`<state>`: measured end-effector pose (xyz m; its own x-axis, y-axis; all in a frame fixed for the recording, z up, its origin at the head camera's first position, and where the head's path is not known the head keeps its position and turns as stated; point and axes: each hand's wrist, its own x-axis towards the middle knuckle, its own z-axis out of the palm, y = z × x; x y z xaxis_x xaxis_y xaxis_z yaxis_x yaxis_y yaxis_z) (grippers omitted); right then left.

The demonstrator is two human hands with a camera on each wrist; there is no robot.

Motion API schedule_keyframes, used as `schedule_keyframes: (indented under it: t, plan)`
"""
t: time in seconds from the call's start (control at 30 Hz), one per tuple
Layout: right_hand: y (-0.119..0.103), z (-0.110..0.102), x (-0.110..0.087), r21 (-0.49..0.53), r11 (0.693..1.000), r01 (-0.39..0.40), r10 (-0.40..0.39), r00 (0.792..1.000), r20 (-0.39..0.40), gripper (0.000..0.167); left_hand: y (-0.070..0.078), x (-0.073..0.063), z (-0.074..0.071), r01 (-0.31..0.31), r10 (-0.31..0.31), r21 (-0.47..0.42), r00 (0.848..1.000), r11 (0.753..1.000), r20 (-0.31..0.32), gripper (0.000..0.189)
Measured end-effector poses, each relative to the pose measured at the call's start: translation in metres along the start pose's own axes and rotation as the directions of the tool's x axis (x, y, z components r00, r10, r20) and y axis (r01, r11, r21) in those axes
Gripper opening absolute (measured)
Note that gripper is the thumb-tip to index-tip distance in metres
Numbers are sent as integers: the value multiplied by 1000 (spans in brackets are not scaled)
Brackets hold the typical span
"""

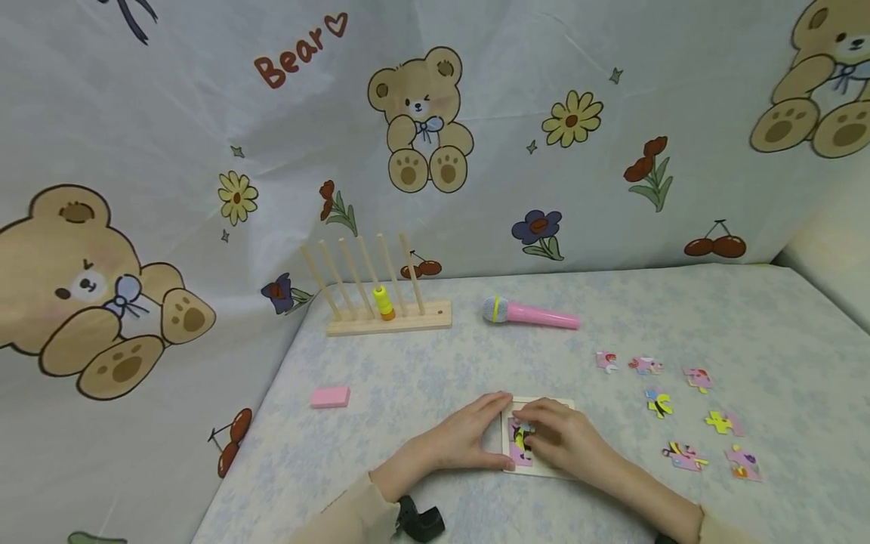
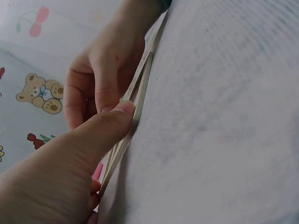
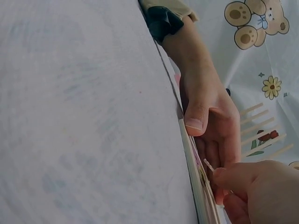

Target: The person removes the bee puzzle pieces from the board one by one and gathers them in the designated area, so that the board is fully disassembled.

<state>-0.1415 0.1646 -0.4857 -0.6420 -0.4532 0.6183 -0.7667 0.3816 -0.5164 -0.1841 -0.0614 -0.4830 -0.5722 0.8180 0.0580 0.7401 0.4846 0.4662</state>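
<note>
A shallow wooden puzzle tray [image 1: 537, 471] lies on the table in the head view, with pink and yellow puzzle pieces [image 1: 519, 452] fitted along its left side. My left hand [image 1: 457, 438] holds the tray's left end, thumb on the near rim and fingers at the far one. The left wrist view shows that thumb [image 2: 122, 111] pressing on the pale rim [image 2: 145, 77]. Over the tray's middle is my right hand [image 1: 567, 442]. It pinches a puzzle piece [image 3: 208, 164], seen edge-on and slightly tilted in the right wrist view; its picture is hidden.
Several loose puzzle pieces [image 1: 685, 456] lie scattered to the right. A pink toy microphone [image 1: 537, 315] lies behind the tray. Back left stands a wooden peg rack [image 1: 390, 326] with yellow and orange beads [image 1: 383, 302] on one peg. A pink block [image 1: 330, 397] sits at left.
</note>
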Motion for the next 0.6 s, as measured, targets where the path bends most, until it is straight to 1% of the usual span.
schedule_keyframes:
  t: [0.07,0.13,0.2,0.27,0.3,0.37,0.47,0.53,0.6]
  plan:
    - [-1,-1,1,37,999,-12,12,1000,-6,41,0,0,1,-7,7,3,1000,1000,-5,93]
    - [-3,-5,2,77,996,-53,53,999,6,39,0,0,1,-10,10,5,1000,1000,-10,93]
    - [-7,-11,5,108,985,-138,134,990,41,36,0,0,1,-4,4,0,1000,1000,-11,93]
    - [-9,-20,7,125,967,-223,215,974,76,33,0,0,1,2,-3,-6,1000,1000,-6,94]
    - [-10,-26,8,122,957,-262,253,963,90,33,1,0,1,5,-5,-9,1000,1000,-4,94]
    - [-10,-40,11,101,943,-316,306,946,106,32,1,0,1,7,-7,-8,1000,1000,-1,94]
    - [-3,-63,12,50,939,-339,334,938,92,32,1,1,1,-2,2,11,1000,1000,-15,94]
    - [2,-78,10,25,929,-369,365,927,86,31,2,2,1,-5,5,19,1000,1000,-22,94]
    - [9,-93,4,20,916,-401,398,912,98,31,2,2,1,-5,6,17,1000,1000,-23,94]
